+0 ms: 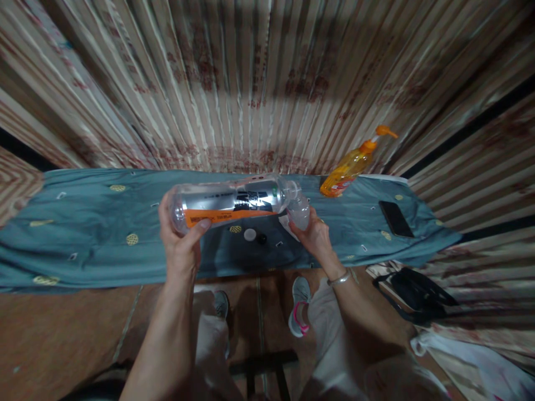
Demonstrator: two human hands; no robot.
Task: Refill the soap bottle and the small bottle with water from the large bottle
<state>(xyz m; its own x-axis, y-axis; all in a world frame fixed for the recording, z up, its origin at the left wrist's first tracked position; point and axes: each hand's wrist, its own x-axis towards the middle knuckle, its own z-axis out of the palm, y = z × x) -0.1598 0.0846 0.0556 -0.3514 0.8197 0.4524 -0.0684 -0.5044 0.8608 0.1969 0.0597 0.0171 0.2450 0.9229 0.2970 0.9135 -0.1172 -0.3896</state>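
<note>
My left hand [180, 231] is wrapped round the base of a large clear plastic bottle [234, 197] with a silver and orange label. The bottle lies almost level in the air, its neck pointing right. At its mouth is a small clear plastic bottle [299, 210], tilted, with my right hand [314, 233] closed on it. The two mouths meet or nearly meet; I cannot tell whether they touch. Below them on the cloth lie a white cap [249, 234] and a small black cap [262, 239]. Something white like paper [288, 227] shows beside my right fingers.
An orange pump bottle [349, 170] stands at the back right of the table's teal cloth [96, 234]. Further right lies a black phone [395, 219]. Patterned curtains [234, 83] hang behind. A black bag [413, 292] sits below the table's right end.
</note>
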